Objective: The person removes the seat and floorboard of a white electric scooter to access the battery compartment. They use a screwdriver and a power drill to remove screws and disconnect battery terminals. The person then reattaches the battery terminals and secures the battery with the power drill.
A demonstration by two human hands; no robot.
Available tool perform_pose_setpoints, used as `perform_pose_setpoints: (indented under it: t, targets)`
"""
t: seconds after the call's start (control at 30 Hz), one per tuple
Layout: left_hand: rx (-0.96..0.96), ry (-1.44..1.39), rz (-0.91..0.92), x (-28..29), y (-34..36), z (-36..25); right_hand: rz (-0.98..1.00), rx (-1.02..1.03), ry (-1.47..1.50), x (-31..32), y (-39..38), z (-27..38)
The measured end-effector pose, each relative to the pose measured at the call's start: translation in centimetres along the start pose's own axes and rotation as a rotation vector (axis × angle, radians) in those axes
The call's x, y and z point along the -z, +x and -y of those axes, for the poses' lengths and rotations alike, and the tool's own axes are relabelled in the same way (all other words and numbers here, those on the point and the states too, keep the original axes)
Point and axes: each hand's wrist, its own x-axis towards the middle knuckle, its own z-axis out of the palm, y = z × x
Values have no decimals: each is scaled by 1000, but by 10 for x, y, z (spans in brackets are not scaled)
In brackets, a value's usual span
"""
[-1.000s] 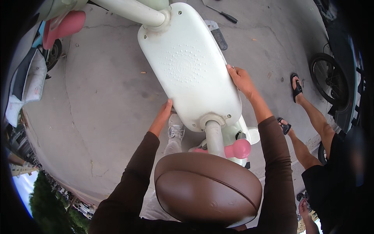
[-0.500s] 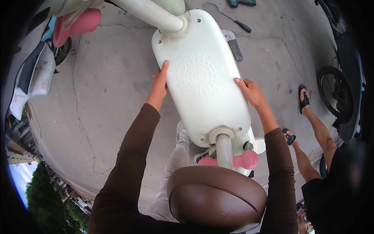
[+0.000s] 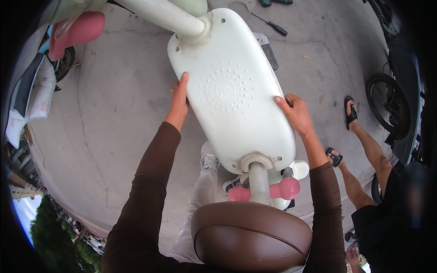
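Note:
A pale white rounded panel, with a ring of raised dots on it, spans the middle of an electric bike. My left hand grips its left edge, thumb on top and fingers curled down the side. On the opposite edge my right hand has hold of the panel, its thumb on the upper face and its other fingers partly hidden. A white tube rises from the panel's far end. At the near end a white seat post runs toward the brown saddle, close to my body. Small screw holes show at the corners.
A screwdriver and a dark green tool lie on the concrete floor. Pink bike parts are at the upper left. At right, a person in sandals is near another bike's wheel. A grey-black foot pedal sticks out beyond the panel.
The panel and surrounding scene have shifted slightly left in view. The panel's near end appears tilted a little more to the right. Both hands keep their hold on its edges.

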Motion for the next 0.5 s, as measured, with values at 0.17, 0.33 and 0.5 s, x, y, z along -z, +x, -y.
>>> perform_pose_setpoints:
  t: [0.17,0.33,0.5]
  targets:
    - [54,91,41,16,11,0,79,-25,108,-4,32,-11]
    - [65,120,87,9,6,-2,28,-173,294,-2,83,22]
    - [58,161,52,1,1,-9,140,-165,237,4,140,44]
